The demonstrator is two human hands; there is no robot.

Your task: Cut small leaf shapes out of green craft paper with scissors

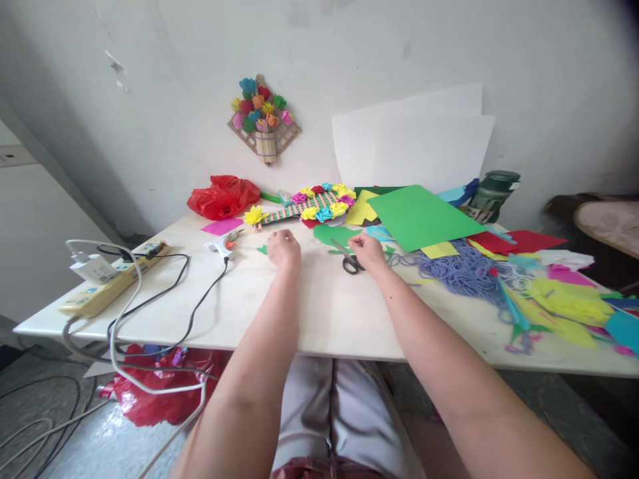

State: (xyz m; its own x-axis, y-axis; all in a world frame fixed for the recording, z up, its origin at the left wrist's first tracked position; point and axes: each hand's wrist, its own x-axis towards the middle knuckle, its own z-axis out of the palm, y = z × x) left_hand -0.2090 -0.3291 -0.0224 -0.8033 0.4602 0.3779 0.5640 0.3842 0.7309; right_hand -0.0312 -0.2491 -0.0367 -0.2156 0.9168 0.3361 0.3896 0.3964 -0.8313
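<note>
My left hand (284, 250) is closed over the table, fingertips turned down and hidden. Beside it lies a small green paper scrap (262, 250). My right hand (368, 251) is also closed, its thumb and fingers pinched; what they hold, if anything, is too small to make out. Black-handled scissors (351, 265) lie right by its fingertips, blades pointing away to the left. Behind the scissors is a cut green paper piece (337, 234). Farther back rests a woven guitar-shaped craft (292, 210) edged with colourful paper flowers.
A white glue gun (219, 247) and a corded power strip (114, 283) are on the left. A red plastic bag (223, 197) sits behind. To the right are a large green sheet (424, 216), purple yarn (464, 269), paper scraps and a dark bottle (493, 195).
</note>
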